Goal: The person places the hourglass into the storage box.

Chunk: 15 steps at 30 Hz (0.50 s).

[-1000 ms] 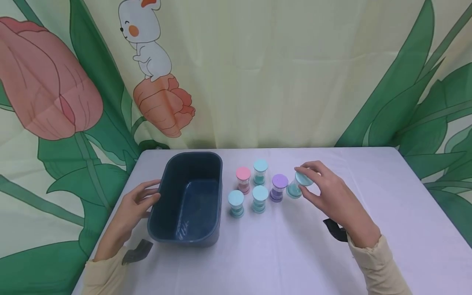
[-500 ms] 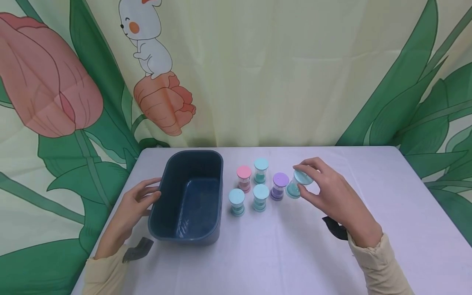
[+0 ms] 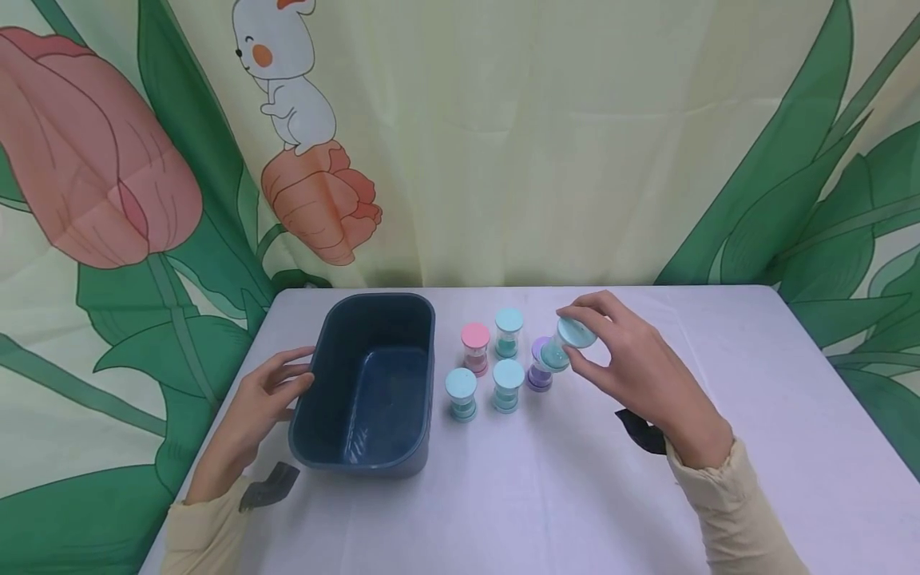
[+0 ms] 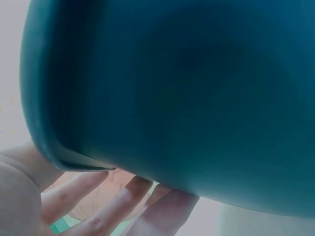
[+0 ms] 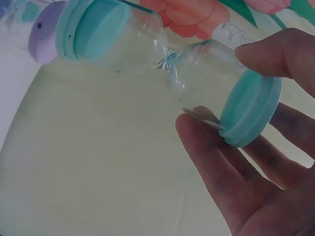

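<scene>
A teal-capped hourglass (image 3: 563,344), clear and narrow-waisted, tilts above the table (image 3: 503,503), partly hiding a purple hourglass (image 3: 539,378) in the head view; the right hand (image 3: 632,363) pinches its upper end; the left hand (image 3: 251,407), fingers spread, touches the dark-blue bin (image 3: 406,465).

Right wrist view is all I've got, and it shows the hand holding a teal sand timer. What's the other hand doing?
Observer: The left hand touches the outer side of a dark blue bin.
Operator: Which timer is nearest that bin?
Observer: A teal timer, standing just to the bin's right in the head view.
Operator: Any colours besides teal and purple?
Observer: Yes, one pink timer stands a little farther back than that teal one.
</scene>
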Tool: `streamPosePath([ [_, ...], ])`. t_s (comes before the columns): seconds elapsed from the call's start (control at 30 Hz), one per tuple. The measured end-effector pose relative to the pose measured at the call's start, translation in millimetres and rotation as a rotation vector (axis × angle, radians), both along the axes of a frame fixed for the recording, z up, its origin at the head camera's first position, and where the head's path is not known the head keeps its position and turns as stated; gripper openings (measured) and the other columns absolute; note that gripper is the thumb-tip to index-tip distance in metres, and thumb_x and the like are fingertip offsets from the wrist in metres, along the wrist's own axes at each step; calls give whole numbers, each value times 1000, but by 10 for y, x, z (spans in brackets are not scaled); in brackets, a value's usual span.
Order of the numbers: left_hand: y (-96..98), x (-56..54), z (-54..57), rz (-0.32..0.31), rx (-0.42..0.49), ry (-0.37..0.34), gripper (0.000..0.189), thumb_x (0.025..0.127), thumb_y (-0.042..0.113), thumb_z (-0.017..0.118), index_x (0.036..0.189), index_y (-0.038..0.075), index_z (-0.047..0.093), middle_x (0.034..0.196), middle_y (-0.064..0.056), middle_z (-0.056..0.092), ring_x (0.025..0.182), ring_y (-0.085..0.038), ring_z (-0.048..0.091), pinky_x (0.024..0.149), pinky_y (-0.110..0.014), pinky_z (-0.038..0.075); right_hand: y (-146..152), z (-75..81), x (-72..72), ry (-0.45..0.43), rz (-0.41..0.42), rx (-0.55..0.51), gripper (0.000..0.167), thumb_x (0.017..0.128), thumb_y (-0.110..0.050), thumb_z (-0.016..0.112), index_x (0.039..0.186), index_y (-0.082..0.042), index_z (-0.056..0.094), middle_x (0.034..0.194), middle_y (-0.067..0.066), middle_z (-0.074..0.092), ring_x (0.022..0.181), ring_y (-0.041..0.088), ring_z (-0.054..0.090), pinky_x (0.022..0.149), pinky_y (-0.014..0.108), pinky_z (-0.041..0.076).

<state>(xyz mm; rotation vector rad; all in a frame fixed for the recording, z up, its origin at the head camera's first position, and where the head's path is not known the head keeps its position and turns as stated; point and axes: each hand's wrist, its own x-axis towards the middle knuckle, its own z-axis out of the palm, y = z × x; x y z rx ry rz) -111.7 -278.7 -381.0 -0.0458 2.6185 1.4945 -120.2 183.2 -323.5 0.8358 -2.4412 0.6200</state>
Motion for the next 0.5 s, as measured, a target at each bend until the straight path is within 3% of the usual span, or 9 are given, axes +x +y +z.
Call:
streamPosePath([
  [0.5, -3, -7, -8, 10, -3, 2, 57, 102, 38, 55, 151, 13, 40, 143, -25, 52, 126, -44, 54, 85, -48, 57, -226, 38, -155, -31, 68, -82, 43, 79, -4, 79, 120, -4, 66, 118, 10, 60, 102, 25, 65, 83, 40, 56],
])
